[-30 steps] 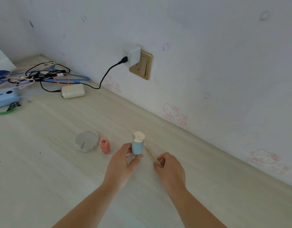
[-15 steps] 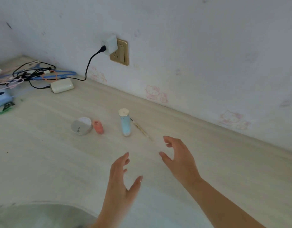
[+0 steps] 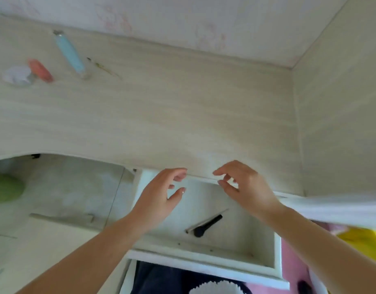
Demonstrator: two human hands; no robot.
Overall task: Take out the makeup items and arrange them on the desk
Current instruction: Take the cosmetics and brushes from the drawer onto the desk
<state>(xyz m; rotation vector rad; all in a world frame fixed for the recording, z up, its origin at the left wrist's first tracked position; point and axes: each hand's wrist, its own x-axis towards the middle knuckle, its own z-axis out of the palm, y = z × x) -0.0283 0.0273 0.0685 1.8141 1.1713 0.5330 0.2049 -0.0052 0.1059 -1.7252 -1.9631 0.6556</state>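
Both hands have drawn back from the row of items and now hover over the open white drawer (image 3: 204, 254), fingers loosely spread, holding nothing: left hand (image 3: 159, 198), right hand (image 3: 244, 187). Inside the drawer lies a black-handled makeup brush (image 3: 206, 227), below both hands. Far beyond the drawer, on the pale wood-grain desk (image 3: 183, 113), sit a round silver compact (image 3: 17, 75), a small coral tube (image 3: 40, 70), a pale blue bottle (image 3: 70, 54) and a thin stick (image 3: 102, 67). A hurried grab could roll the brush away. Motion blur smears the far items; the drawer's back is hidden.
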